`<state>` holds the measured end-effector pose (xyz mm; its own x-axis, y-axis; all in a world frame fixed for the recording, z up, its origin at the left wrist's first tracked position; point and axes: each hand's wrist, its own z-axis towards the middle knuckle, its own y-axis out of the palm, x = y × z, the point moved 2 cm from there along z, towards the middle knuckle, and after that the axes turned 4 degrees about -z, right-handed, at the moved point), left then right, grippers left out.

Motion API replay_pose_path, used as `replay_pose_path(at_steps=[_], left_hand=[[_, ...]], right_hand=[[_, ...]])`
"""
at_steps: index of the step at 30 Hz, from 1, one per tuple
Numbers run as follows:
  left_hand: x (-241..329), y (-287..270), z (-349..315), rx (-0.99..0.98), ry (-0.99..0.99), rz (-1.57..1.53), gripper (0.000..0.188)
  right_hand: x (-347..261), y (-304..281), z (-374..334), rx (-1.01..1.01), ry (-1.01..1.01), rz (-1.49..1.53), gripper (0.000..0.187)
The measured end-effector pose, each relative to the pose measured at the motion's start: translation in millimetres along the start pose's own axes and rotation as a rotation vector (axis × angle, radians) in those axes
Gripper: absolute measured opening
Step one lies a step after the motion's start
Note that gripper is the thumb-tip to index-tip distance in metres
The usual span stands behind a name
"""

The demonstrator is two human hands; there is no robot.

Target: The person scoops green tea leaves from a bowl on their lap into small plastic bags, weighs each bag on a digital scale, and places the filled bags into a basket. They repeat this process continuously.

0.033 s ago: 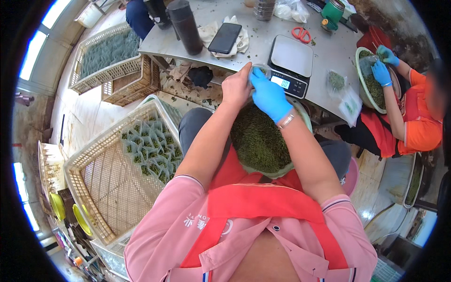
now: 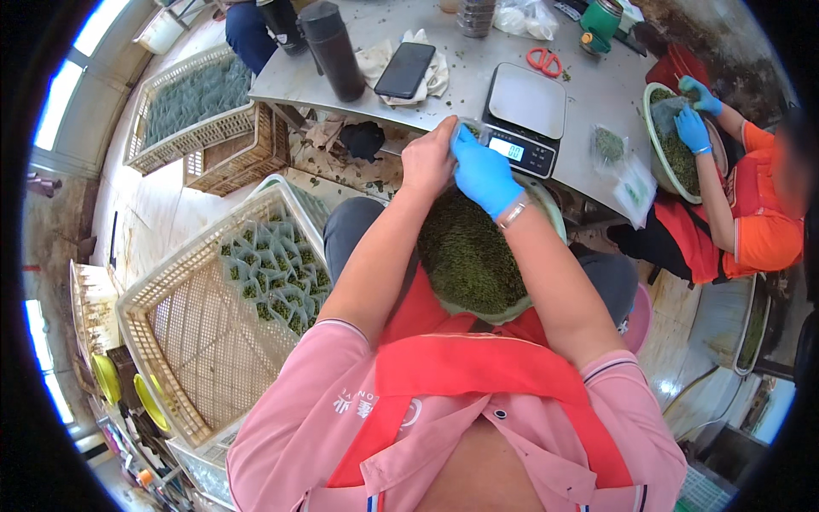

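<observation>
A small clear plastic bag (image 2: 472, 130) is held between my two hands at the table's near edge, just left of the scale. My bare left hand (image 2: 428, 158) is closed on its left side. My right hand (image 2: 485, 171), in a blue glove, pinches the bag from the right; what the bag contains is mostly hidden. Below my hands, a pale green basin (image 2: 546, 200) heaped with small green leafy bits (image 2: 471, 247) sits between my knees. The digital scale (image 2: 527, 102) has a bare weighing plate and a lit display.
Left of me, a plastic crate (image 2: 183, 341) holds several filled, open-topped bags (image 2: 271, 266). Another crate (image 2: 141, 158) of bags stands farther off. On the table (image 2: 461, 81) are a phone (image 2: 405, 70), dark bottle (image 2: 331, 51), red scissors (image 2: 543, 61) and filled bag (image 2: 609, 145). A blue-gloved co-worker (image 2: 759, 205) handles another basin at right.
</observation>
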<state>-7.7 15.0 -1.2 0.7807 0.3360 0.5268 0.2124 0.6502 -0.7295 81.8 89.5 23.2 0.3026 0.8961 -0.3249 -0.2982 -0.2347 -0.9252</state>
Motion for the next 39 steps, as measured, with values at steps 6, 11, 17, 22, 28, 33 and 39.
replay_pose_path(at_steps=[6, 11, 17, 22, 28, 33, 39], left_hand=[[-3, -6, -1, -0.022, 0.069, -0.005, 0.056], [-2, -4, 7, -0.113, -0.218, -0.034, 0.057], [-17, -6, 4, -0.043, -0.55, -0.389, 0.066], [-22, -6, -1, -0.138, -0.527, -0.424, 0.066], [-35, -32, -33, -0.056, -0.514, -0.732, 0.045], [-59, -115, -78, 0.268, -0.421, -0.713, 0.044], [-115, -266, -224, 0.517, -0.745, 0.116, 0.049]], right_hand=[[6, -14, 15, -0.168, -0.098, 0.013, 0.026], [63, -63, -60, 0.087, 0.271, 0.988, 0.043], [219, -81, -112, 0.49, 0.34, -0.335, 0.055], [282, -68, -92, 0.424, 0.184, -0.375, 0.036], [276, -74, -48, 0.77, 0.498, 0.202, 0.028], [146, -80, -15, 0.76, 0.253, 0.277, 0.032], [133, -23, -16, 0.493, 0.048, 0.133, 0.031]])
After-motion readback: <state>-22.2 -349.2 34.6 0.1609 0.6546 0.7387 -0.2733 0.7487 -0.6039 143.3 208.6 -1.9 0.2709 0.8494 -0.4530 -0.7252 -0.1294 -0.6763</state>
